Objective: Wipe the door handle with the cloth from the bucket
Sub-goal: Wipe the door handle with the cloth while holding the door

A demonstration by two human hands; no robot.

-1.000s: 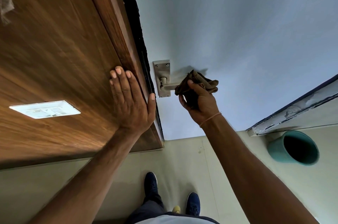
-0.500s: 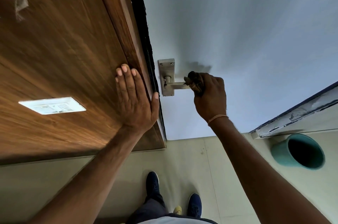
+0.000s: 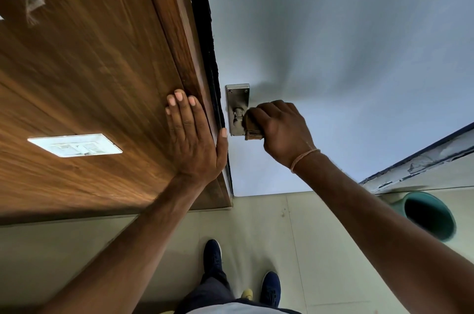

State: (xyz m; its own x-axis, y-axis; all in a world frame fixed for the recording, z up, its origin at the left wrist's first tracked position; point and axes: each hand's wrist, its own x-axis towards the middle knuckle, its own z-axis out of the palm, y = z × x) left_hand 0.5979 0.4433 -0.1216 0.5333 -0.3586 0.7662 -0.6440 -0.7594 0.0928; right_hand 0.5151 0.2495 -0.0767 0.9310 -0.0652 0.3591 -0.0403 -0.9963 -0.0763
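A metal door handle (image 3: 237, 108) with a rectangular back plate is fixed on the pale grey door (image 3: 333, 57). My right hand (image 3: 282, 129) is closed around the lever with a brown cloth (image 3: 252, 126) wrapped over it, right against the plate, so the lever itself is hidden. Only a small part of the cloth shows under my fingers. My left hand (image 3: 192, 139) lies flat, fingers apart, on the wooden panel (image 3: 89, 82) by the door frame. A green bucket (image 3: 428, 216) stands on the floor to the right.
A white switch plate (image 3: 75, 145) is set in the wooden panel at left. The floor (image 3: 282, 236) is pale tile, with my two blue shoes (image 3: 213, 254) below the handle. A chipped ledge (image 3: 423, 162) runs along the right above the bucket.
My right hand has closed over the lever and slid the cloth along it toward the back plate. The left hand has stayed flat on the wooden panel.
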